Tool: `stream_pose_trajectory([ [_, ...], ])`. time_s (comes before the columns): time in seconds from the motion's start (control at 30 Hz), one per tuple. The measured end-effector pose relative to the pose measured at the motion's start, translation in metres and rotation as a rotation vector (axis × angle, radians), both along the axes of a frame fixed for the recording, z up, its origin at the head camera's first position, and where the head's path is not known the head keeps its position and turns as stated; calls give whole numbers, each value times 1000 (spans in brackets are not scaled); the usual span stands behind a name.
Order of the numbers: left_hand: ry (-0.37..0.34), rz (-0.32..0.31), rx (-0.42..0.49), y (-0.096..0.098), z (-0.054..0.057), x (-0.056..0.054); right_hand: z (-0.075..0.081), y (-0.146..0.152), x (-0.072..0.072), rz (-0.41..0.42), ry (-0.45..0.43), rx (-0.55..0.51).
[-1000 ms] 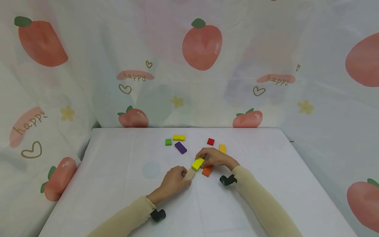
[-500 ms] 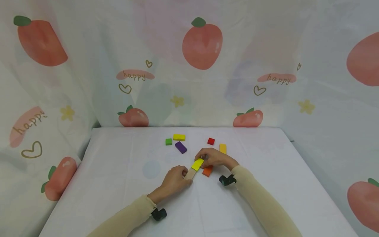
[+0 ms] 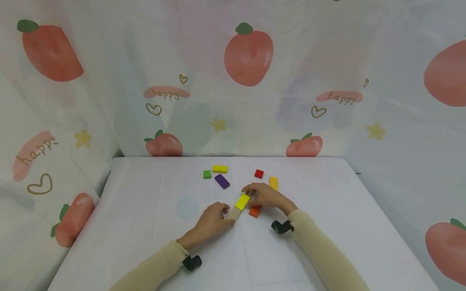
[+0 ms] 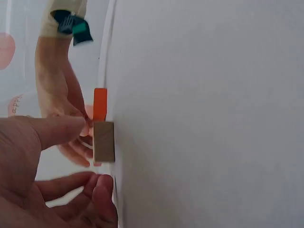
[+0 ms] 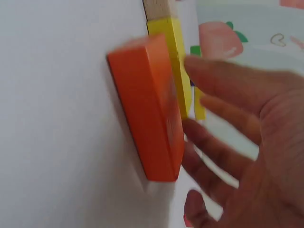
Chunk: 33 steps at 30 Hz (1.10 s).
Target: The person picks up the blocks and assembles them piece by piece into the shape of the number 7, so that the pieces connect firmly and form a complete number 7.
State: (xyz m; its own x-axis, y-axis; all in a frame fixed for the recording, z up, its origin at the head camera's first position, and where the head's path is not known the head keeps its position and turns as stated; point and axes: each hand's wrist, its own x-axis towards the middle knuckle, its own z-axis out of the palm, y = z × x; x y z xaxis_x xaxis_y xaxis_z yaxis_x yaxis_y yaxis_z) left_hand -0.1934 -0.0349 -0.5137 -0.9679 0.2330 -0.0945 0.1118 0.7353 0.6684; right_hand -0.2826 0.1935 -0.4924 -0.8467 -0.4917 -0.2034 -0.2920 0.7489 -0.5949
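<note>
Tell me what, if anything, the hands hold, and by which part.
Nothing appears to be held. The left hand is loosely spread by the wooden block, the right hand by the adjoining yellow block; light contact is unclear.

Left arm (image 3: pixel 153 264) and right arm (image 3: pixel 324 250) are slanting inward from the near side. The left hand (image 3: pixel 210 223) is standing slack, thumb (image 4: pixel 57 132) parting from loosely bent fingers (image 4: pixel 102 194). The right hand (image 3: pixel 268 195) is arching, its digits separating, slightly bent. Both hands are facing each other, near but apart.
</note>
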Motion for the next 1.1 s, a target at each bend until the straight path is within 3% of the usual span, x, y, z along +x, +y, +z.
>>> stream_pose_trajectory([
  [0.17, -23, -124, 28, -13, -2, -7, -1, -8, 19, -232, 57, -37],
  [0.27, -26, -186, 16, -18, -2, -10, -5, -15, 29, -310, 96, -53],
  [0.5, -28, -233, -30, -22, -2, -13, -10, -25, 40, -316, 173, -16],
  [1.1, 48, -259, -61, -15, -11, -16, -16, -26, 41, -321, 213, 1],
])
